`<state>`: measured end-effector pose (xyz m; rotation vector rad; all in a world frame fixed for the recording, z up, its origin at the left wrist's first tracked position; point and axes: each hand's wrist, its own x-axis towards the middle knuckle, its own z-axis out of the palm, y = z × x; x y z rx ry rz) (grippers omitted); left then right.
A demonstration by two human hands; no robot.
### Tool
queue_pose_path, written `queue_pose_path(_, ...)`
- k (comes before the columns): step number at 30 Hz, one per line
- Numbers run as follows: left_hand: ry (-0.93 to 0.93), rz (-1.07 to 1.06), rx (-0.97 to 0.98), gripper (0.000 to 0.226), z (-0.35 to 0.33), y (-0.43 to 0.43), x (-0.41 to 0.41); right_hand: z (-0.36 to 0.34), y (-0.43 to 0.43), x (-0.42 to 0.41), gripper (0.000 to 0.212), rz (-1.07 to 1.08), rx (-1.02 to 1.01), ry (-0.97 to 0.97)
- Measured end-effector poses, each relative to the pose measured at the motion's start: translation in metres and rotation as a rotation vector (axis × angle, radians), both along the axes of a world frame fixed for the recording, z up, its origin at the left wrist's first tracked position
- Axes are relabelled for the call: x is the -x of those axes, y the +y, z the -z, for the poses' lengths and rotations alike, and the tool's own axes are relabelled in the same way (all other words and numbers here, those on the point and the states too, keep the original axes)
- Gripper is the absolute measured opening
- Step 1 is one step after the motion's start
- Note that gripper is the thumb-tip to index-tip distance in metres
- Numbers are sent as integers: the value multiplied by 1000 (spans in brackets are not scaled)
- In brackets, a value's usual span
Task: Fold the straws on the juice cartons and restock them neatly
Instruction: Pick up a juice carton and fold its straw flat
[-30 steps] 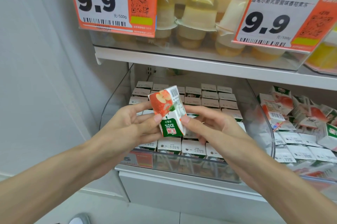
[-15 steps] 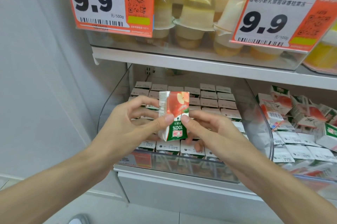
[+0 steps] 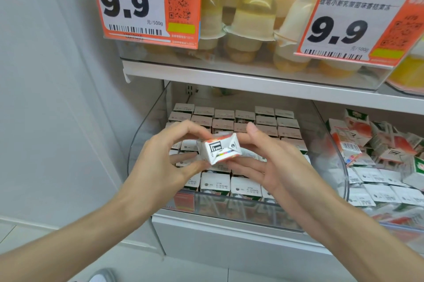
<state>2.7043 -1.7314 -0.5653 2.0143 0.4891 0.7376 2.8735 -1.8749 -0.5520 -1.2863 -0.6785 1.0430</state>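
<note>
1. While both hands are raised in front of the lower shelf, the left hand point(image 3: 165, 155) pinches the juice carton point(image 3: 220, 149), thumb and fingers curled on its left side.
2. Right hand point(image 3: 268, 162) grips the carton's right side, thumb on top, fingers under.
3. Carton is tipped, its printed flat end facing the camera, held over the clear bin point(image 3: 146, 135).
4. Bin holds neat rows of cartons point(image 3: 263, 118).
5. Right of it: jumbled cartons point(image 3: 378, 144).
6. Above: jelly cups point(image 3: 247, 17), price tag point(image 3: 137, 4).

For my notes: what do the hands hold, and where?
A juice carton: left hand grip at its left end, right hand grip at its right end.
</note>
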Motion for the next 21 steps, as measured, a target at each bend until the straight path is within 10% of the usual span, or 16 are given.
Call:
queue_pose_path(6,-14,14,-177,51,0,-4,-5,4,-2,-3,46,108,-6,79)
queue_pose_path(12,1,-61,559,45,-9,-3,-12,6,-5,-4,67,122,9,-110)
queue_pose_path(21,-33,37,242,65,-6,12,-15,-1,12,-10,40,63,-5,-643)
